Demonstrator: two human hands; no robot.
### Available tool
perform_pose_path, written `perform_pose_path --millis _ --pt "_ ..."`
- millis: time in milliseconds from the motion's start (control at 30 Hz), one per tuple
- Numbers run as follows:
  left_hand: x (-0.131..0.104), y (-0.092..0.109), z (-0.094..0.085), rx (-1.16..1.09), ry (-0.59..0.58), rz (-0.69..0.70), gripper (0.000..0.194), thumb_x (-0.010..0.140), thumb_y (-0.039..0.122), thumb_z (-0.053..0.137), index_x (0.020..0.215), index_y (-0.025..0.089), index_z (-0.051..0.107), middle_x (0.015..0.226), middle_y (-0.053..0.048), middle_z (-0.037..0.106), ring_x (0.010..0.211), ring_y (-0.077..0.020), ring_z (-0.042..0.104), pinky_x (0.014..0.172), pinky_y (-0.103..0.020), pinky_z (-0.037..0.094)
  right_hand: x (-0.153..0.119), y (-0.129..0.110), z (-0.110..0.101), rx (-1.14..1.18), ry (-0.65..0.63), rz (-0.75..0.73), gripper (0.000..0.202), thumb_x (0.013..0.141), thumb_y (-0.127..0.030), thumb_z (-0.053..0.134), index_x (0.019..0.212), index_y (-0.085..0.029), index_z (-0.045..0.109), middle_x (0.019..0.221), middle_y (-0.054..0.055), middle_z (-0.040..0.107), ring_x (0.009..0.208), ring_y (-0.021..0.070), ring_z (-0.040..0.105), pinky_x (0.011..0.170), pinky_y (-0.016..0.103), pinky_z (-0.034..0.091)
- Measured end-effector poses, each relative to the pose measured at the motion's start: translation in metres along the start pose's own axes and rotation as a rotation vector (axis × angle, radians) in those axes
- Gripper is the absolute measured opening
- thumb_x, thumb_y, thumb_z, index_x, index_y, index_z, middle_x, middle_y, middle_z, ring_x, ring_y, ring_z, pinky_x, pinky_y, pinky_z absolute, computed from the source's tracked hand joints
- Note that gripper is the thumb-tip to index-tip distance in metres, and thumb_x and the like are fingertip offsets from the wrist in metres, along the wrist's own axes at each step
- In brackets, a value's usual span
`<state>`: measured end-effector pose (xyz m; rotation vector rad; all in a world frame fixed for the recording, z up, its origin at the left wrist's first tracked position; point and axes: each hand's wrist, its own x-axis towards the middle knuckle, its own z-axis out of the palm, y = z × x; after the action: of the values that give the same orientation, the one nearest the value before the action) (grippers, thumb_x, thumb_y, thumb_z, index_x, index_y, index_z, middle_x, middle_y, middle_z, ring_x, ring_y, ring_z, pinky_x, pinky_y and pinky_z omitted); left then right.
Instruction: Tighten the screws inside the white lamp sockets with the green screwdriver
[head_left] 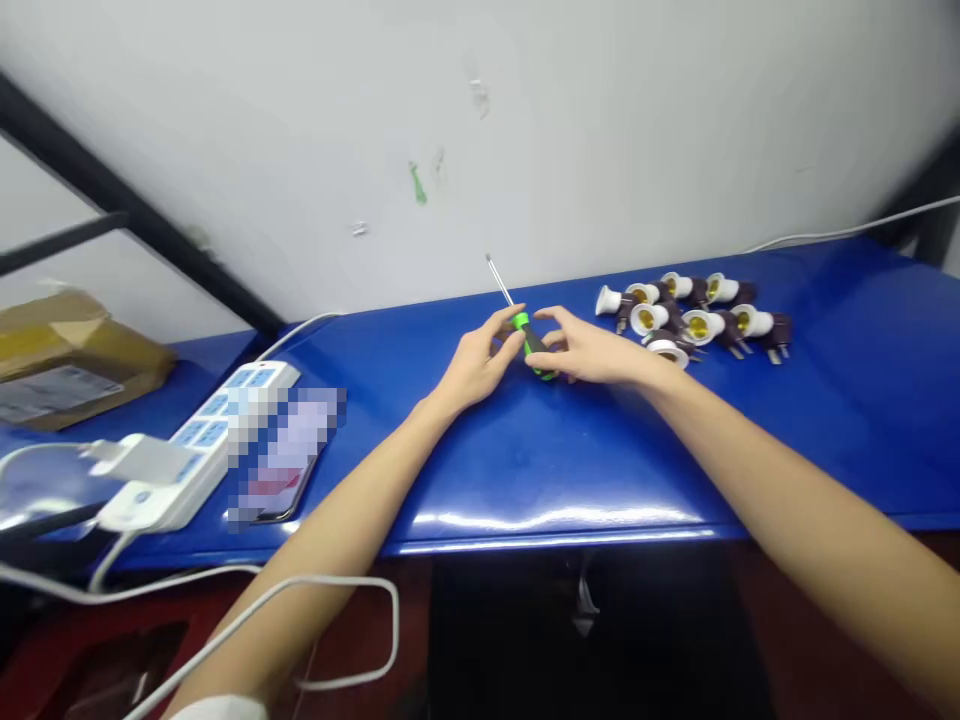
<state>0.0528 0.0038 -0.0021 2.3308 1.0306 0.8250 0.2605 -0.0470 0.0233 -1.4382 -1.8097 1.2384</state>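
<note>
Both my hands are at a screwdriver (534, 345) with a green and black handle, above the blue shelf (487, 470). Its metal shaft points up and away toward the wall. My left hand (484, 360) pinches the front of the handle near the shaft. Around the rear part of the handle, the fingers of my right hand (581, 348) are curled. To the right of that hand lie several white lamp sockets (701, 325) with brass-coloured insides and dark plug bases; the closest one is partly beside my right wrist.
At left are a white power strip (161, 500) with a charger (146, 458) plugged in, a phone (289, 470) and a cardboard box (75, 350). A white cable (337, 580) loops over my left forearm. The wall (600, 150) bounds the shelf's back.
</note>
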Motion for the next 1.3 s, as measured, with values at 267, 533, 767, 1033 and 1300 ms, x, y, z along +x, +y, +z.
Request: perform_pose_path --millis 267,533,767,1033,1300 --pt "-0.007 -0.005 0.010 -0.083 -0.013 0.104 0.059 0.108 0.055 0.046 0.152 0.017 0.058 0.134 -0.014 0.073 0.108 -0.0179 0.069 0.091 -0.026 0.052 0.000 0.010 0.009 -0.085 0.066 -0.055 0.080 0.087 -0.041 0.071 0.155 -0.015 0.039 0.101 0.008 0.079 0.087 0.0244 0.073 0.070 0.034 0.057" --pt "-0.012 0.002 0.011 -0.016 -0.090 0.043 0.047 0.109 0.049 0.047 0.134 0.016 0.069 0.087 -0.004 0.073 0.078 -0.0154 0.063 0.079 -0.027 0.048 0.003 0.019 0.011 -0.145 0.044 -0.062 0.073 0.084 -0.058 0.074 0.144 -0.024 0.050 0.100 0.006 0.081 0.092 0.0291 0.075 0.079 0.041 0.059" --pt "-0.013 -0.002 0.015 -0.020 -0.116 0.037 0.038 0.108 0.040 0.050 0.128 0.015 0.071 0.087 -0.004 0.073 0.079 -0.0164 0.064 0.079 -0.028 0.048 0.000 0.014 0.012 -0.200 0.040 -0.019 0.071 0.086 -0.046 0.076 0.147 -0.022 0.051 0.113 0.012 0.079 0.102 0.0316 0.076 0.088 0.043 0.060" --pt "-0.013 -0.001 0.016 -0.023 -0.152 0.047 0.039 0.107 0.038 0.048 0.125 0.015 0.074 0.085 -0.004 0.072 0.076 -0.0157 0.062 0.079 -0.029 0.047 -0.001 0.020 0.009 -0.286 0.005 -0.002 0.071 0.092 -0.051 0.073 0.152 -0.026 0.047 0.120 0.012 0.077 0.108 0.0275 0.073 0.092 0.039 0.056" --pt "-0.012 -0.006 0.017 0.015 -0.128 0.092 0.035 0.107 0.034 0.048 0.121 0.016 0.075 0.087 -0.004 0.074 0.076 -0.0164 0.064 0.078 -0.029 0.048 -0.003 0.020 0.012 -0.323 0.004 -0.018 0.080 0.086 -0.055 0.078 0.153 -0.029 0.045 0.124 0.012 0.072 0.110 0.0277 0.070 0.092 0.039 0.054"
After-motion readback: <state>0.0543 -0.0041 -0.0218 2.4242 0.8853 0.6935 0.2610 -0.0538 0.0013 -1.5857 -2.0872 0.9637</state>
